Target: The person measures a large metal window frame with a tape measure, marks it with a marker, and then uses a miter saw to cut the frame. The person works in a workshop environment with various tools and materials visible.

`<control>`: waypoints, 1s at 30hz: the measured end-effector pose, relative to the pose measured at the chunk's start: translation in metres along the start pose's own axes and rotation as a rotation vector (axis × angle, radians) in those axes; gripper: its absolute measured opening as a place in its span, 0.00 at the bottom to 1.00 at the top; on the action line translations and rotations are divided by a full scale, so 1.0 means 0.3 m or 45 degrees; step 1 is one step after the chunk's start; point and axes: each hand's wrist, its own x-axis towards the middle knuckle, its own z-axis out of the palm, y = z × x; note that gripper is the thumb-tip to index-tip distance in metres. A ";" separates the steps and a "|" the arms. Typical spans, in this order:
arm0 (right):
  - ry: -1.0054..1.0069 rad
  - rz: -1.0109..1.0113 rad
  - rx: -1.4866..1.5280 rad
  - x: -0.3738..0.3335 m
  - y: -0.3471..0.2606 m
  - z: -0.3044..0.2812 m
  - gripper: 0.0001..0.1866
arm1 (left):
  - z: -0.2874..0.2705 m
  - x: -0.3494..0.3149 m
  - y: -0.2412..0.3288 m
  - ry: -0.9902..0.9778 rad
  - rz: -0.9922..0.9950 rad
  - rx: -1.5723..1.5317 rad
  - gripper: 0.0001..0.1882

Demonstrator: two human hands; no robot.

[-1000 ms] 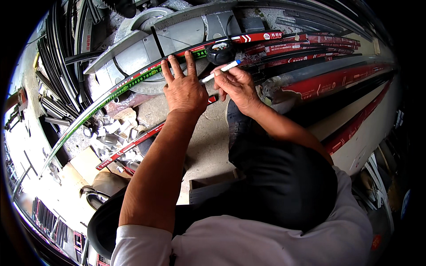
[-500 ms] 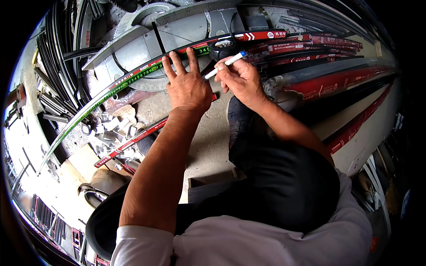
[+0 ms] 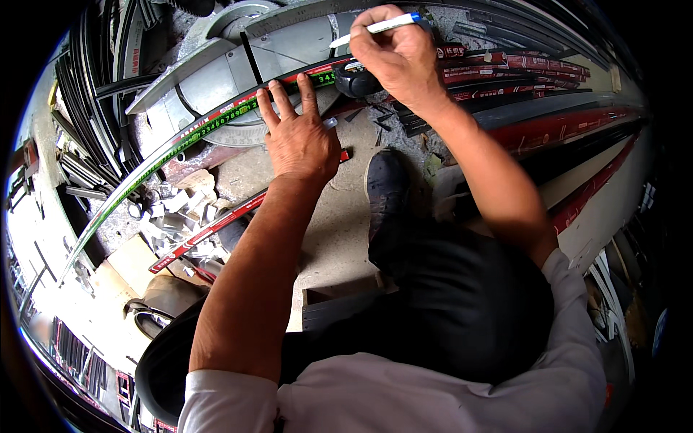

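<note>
A: Where is the long red strip (image 3: 218, 113)?

B: It lies across a grey metal plate (image 3: 213, 78) and runs out to the left. A green tape measure (image 3: 323, 79) lies along its near edge.

A: What are the hands doing?

B: The left hand (image 3: 303, 146) is spread wide, with fingertips on the tape and strip. The right hand (image 3: 401, 58) is closed around a white pen (image 3: 381, 26) with a blue end. It is up past the strip, over the plate side, and the tip points left. The two hands are apart.

A: What could go wrong?

B: If the left fingers slide, the tape could slip along the strip, and its lines would sit in the wrong spot. No hand is on the far left end, so a bump there could twist it. The right hand is near the tape's black case (image 3: 357, 81) and might knock it. A pen tip that brushes something by mistake could leave a messy line.

A: Any boxes or pots?

B: The case is one. The rest of the tape is likely rolled up inside. Lower down is a grey box-like thing (image 3: 336, 315), partly hidden, so I can't tell what it holds. To its left is a round brown thing (image 3: 173, 294) with a dark mouth. I can't see inside.

A: What else?

B: Pale scraps (image 3: 170, 224), and black bars (image 3: 83, 115) at the left.
</note>
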 end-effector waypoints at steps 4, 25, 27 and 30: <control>-0.164 -0.106 -0.298 0.024 0.007 0.023 0.08 | 0.002 -0.005 -0.008 0.025 0.026 -0.025 0.46; -0.287 -0.180 -0.442 0.031 0.075 0.049 0.11 | 0.015 -0.004 -0.024 0.064 0.091 -0.029 0.46; -0.296 -0.190 -0.437 0.031 0.072 0.048 0.10 | 0.015 -0.004 -0.024 0.062 0.095 -0.032 0.46; -0.305 -0.159 -0.417 0.030 0.073 0.048 0.10 | 0.018 -0.002 -0.027 0.058 0.102 -0.029 0.46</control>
